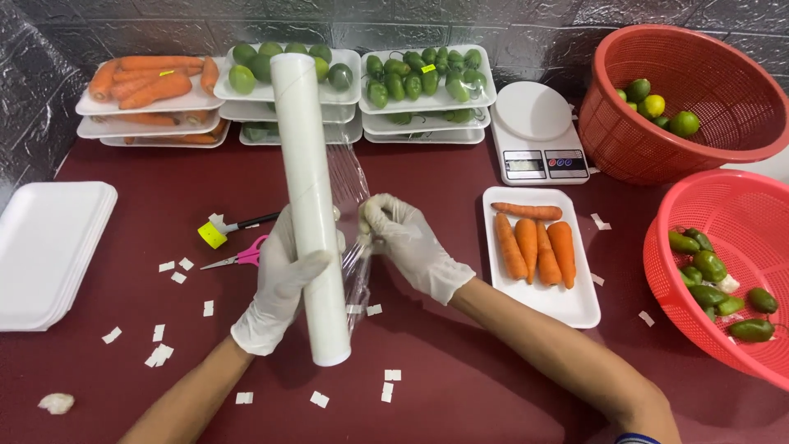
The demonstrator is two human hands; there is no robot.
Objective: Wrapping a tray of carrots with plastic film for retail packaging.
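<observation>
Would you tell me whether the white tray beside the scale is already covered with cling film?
No: the four carrots lie bare on the white tray, while both gloved hands hold the film roll.

We see a dark red table (460,386) with white paper scraps (164,353) near its front edge, and two red baskets (723,90) at its right edge. Our white-gloved left hand (283,275) and right hand (407,242) meet a white roll of clear film (308,197), beside orange carrots (534,247) on a white tray (567,308). Pink-handled scissors (242,256) lie near a yellow tape roll (212,235).
</observation>
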